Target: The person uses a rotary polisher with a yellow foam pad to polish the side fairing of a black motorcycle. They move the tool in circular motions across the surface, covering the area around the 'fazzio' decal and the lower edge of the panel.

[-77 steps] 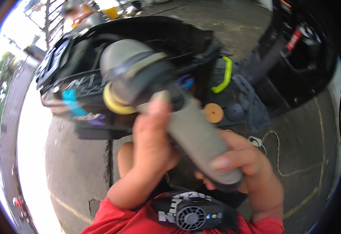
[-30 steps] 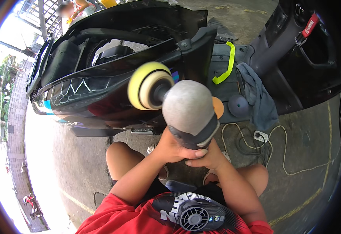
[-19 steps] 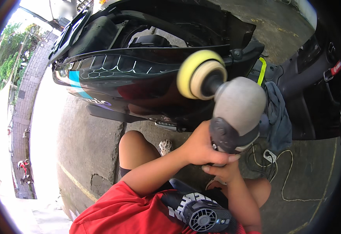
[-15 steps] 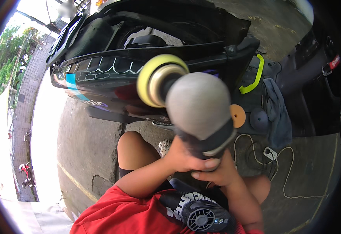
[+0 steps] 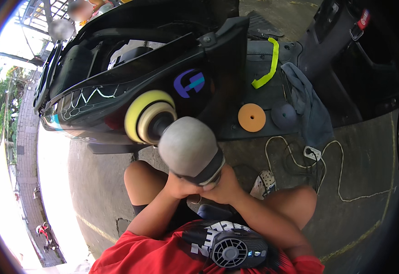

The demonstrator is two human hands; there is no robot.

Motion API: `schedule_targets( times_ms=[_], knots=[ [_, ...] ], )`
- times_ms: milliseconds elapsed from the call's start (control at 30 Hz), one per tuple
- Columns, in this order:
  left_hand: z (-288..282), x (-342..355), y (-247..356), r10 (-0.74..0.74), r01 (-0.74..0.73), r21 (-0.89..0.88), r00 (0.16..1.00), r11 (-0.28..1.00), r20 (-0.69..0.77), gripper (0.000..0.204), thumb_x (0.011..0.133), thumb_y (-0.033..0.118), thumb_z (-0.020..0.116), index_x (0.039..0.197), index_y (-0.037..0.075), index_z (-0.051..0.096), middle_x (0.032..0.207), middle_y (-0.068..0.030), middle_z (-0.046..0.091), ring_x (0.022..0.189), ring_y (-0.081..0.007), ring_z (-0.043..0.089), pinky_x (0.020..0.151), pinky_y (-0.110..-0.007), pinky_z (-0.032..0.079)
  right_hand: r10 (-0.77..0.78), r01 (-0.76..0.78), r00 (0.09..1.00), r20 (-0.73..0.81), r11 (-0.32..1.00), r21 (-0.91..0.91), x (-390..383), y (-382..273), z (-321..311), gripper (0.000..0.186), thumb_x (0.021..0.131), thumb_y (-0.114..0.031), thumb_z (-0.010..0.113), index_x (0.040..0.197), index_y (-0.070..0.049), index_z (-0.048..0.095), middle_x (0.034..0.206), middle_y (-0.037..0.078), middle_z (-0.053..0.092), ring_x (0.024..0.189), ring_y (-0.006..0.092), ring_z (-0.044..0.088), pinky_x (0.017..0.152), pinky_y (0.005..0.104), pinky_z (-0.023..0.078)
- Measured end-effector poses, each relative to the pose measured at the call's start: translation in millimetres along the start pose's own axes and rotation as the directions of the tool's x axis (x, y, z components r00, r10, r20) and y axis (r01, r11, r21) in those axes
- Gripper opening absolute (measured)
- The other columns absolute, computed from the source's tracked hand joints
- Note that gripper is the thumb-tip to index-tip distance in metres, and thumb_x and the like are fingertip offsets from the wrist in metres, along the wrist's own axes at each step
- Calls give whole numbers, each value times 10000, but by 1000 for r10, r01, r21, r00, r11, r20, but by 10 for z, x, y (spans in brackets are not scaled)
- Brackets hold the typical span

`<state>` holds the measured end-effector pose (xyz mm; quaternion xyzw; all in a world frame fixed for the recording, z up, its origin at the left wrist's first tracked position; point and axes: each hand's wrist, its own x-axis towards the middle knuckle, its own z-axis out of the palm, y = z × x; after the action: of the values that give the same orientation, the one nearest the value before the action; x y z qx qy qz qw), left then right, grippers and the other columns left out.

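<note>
With both hands wrapped round its handle, I hold a grey-and-black power polisher (image 5: 188, 144) above my lap. My left hand (image 5: 179, 185) and my right hand (image 5: 225, 183) are closed side by side near its lower end. A round yellow foam pad (image 5: 135, 114) is mounted on the polisher's far left end. Behind it stands a glossy black vehicle body (image 5: 222, 64) with a hexagon pattern and a purple-and-teal emblem (image 5: 190, 83). The pad overlaps the side panel in view; I cannot tell whether they touch.
To the right, an orange foam pad (image 5: 247, 123), a dark round pad (image 5: 284, 121), a neon yellow strip (image 5: 274, 59) and a grey cloth (image 5: 306, 100) lie on a dark mat. A white socket block (image 5: 312, 153) and its cord cross the concrete floor. Another person (image 5: 100, 5) appears at far left.
The polisher has come lower and nearer me, and its pad has shifted left along the panel. My view has turned, uncovering the emblem. Both hands keep their grip.
</note>
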<state>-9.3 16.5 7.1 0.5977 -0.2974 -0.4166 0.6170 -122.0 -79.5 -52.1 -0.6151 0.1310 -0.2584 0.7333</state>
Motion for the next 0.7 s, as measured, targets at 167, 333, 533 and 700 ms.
schedule_targets(
  times_ms=[167, 333, 533, 700],
  knots=[
    [254, 406, 83, -12, 27, 204, 997, 979, -73, 836, 595, 197, 931, 1297, -36, 539, 1198, -142, 674, 1102, -221, 655, 984, -370, 511, 117, -122, 992, 53, 986, 111, 69, 216, -195, 650, 635, -131, 858, 1216, -10, 595, 1085, 128, 711, 998, 231, 698, 891, 369, 549],
    [316, 450, 66, -12, 29, 172, 995, 985, -98, 849, 582, 181, 945, 1297, -36, 540, 1208, -138, 672, 1101, -222, 655, 979, -372, 515, 139, -142, 990, 30, 981, 134, 103, 183, -290, 665, 604, -141, 873, 1199, -10, 606, 1082, 126, 711, 996, 243, 696, 889, 363, 548],
    [236, 235, 58, -31, 50, 187, 994, 981, -105, 876, 590, 137, 949, 1331, -35, 515, 1244, -136, 651, 1127, -212, 641, 994, -374, 509, 120, -121, 992, 38, 992, 29, 79, 113, -240, 696, 586, -182, 891, 1195, -4, 603, 1112, 167, 707, 1042, 279, 701, 910, 386, 546],
    [397, 548, 117, -17, 33, 194, 997, 980, -79, 745, 614, 149, 920, 1249, -40, 582, 1172, -120, 682, 1058, -206, 664, 953, -353, 526, 192, -194, 981, 25, 974, 119, 173, 92, -424, 684, 586, -151, 887, 1190, 4, 608, 1107, 146, 706, 1031, 266, 697, 904, 380, 549]
  ],
)
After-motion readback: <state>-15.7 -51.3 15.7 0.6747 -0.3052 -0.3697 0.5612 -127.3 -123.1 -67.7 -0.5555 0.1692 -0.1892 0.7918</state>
